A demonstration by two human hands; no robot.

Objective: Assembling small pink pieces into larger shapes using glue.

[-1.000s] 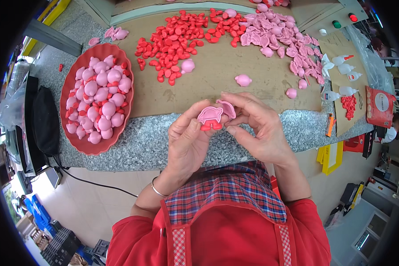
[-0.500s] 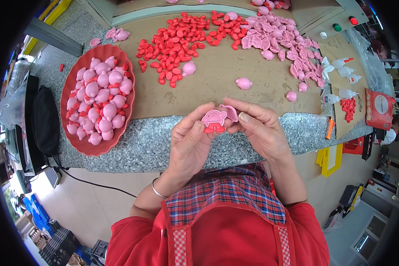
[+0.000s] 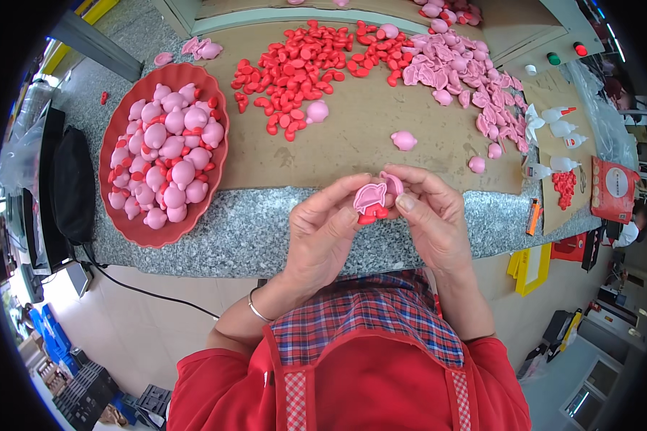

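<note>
Head view: a small pink toy shell point(image 3: 372, 197) is pinched between the left hand point(image 3: 322, 237) and the right hand point(image 3: 430, 215), held above the near edge of the granite counter point(image 3: 251, 230). It is clamped by the left thumb and forefinger from its left side, while the right fingertips are closed on its upper right edge. A red piece point(image 3: 370, 215) is seen just below the grip, touching the shell's lower rim; whether it is already seated in the shell cannot be told, since the fingers hide the joint.

The shell is judged to be light, thin moulded plastic, slightly flexible and smooth, so it is best taken at its rims rather than squeezed across the hollow, where it could buckle or slip.

Beyond the grip, 1 loose pink piece point(image 3: 404, 140) lies on the cardboard sheet point(image 3: 352, 136). Farther off and to the left of the grip, a heap of red parts point(image 3: 295, 68) is spread; farther off and to the right, a heap of pink shells point(image 3: 460, 72). Well to the left of the grip, a red oval tray point(image 3: 216, 179) is filled with finished pink figures point(image 3: 169, 154).
</note>
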